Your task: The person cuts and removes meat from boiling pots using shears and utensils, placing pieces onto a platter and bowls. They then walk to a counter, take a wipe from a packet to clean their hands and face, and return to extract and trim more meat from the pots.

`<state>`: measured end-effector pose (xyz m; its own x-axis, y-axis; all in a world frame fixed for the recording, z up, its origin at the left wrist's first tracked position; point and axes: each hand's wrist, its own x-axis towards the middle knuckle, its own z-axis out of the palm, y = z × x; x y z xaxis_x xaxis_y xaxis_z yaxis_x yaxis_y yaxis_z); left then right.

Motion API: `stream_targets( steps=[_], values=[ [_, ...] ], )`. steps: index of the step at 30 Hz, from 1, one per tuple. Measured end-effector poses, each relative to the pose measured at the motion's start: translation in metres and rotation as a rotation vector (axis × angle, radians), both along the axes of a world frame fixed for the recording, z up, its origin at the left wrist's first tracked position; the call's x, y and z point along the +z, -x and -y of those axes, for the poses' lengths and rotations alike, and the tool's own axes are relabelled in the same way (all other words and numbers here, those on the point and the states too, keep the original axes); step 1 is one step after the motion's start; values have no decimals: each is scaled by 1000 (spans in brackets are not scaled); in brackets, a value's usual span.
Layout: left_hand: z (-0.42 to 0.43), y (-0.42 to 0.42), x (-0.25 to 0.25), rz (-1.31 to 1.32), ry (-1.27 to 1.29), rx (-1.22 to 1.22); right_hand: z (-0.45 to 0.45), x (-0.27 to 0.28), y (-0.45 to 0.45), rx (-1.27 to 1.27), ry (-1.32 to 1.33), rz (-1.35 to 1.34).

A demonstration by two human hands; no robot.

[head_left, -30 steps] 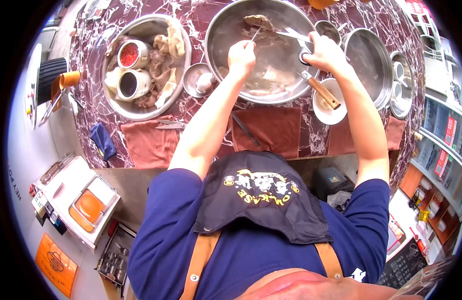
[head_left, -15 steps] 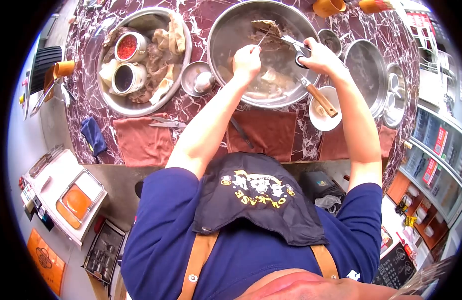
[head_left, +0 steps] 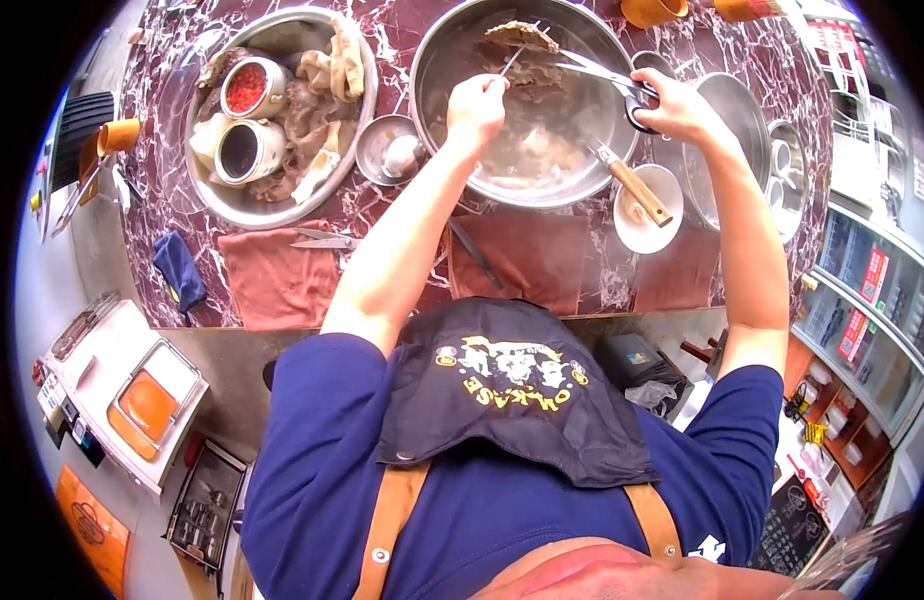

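Note:
A large steel pot (head_left: 422,110) of cloudy, steaming broth stands in front of me. My left hand (head_left: 476,112) is closed around a thin metal tool (head_left: 513,60), whose far end touches a piece of brown, rough-surfaced meat (head_left: 522,38) above the broth. My right hand (head_left: 676,108) grips black-handled scissors (head_left: 604,72), the blades pointing left towards the meat. More meat (head_left: 537,155) lies in the broth, partly hidden by steam. By the pot's lower right rim, a wooden-handled tool (head_left: 637,188) rests across a white bowl (head_left: 649,228).
Left on the marble-patterned table are a steel basin (head_left: 367,130) with meat and two jars, and a small metal bowl (head_left: 374,168) holding a ladle. Brown cloths (head_left: 277,280) and a knife (head_left: 477,255) lie along the front edge. Another steel pan (head_left: 732,150) stands right.
My right hand has moved right with the scissors, whose blades have drawn back from the meat. My left hand has shifted slightly left and up, and the meat sits higher.

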<state>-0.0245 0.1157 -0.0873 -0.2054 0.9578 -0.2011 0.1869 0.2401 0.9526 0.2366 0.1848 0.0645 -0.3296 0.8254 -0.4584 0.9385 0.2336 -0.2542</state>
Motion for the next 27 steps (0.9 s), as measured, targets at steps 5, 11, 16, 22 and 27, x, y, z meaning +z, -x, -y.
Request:
stream_targets(
  steps=[5,11,16,22,27],
  values=[
    [8,-4,1,11,-76,-15,-16,-33,19,9,96,-21],
    [10,-2,-4,35,-87,31,-29,-73,17,114,-3,-140],
    [9,18,13,161,-1,77,-9,-34,3,113,-55,-84],
    [19,25,23,152,2,-48,-9,-31,17,183,-160,42],
    [21,30,31,124,-41,-93,-17,-79,44,162,-147,-60]
  ],
)
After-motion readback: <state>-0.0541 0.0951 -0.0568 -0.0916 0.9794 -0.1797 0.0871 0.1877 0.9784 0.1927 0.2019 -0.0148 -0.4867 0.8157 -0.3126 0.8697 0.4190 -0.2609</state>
